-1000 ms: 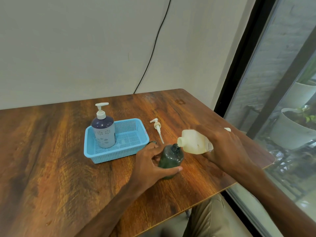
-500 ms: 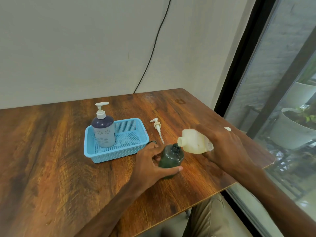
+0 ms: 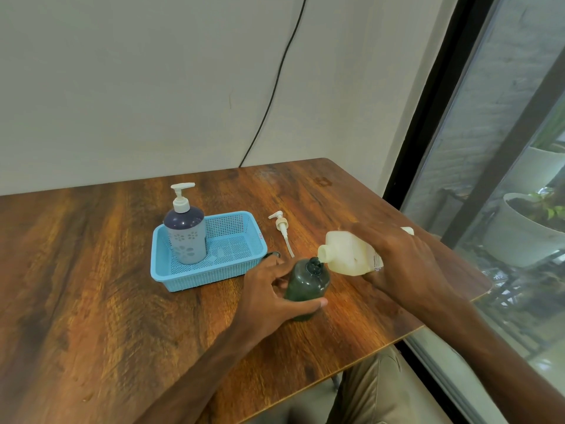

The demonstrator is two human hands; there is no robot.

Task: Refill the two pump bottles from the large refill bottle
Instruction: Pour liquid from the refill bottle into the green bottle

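Unmoved since earlier, translucent cream refill bottle [image 3: 348, 255] tipped over rounded dark-green bottle [image 3: 307, 286]

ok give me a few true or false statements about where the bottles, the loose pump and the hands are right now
1. The left hand steadies the dark green bottle on the table. True.
2. The green bottle stands inside the blue basket. False: it stands on the table just right of the basket.
3. The right hand tips the pale refill bottle with its mouth at the green bottle's neck. True.
4. The purple pump bottle has its pump removed. False: its white pump is on, and it stands in the basket.
5. A loose pump lies on the table beyond the green bottle. True.
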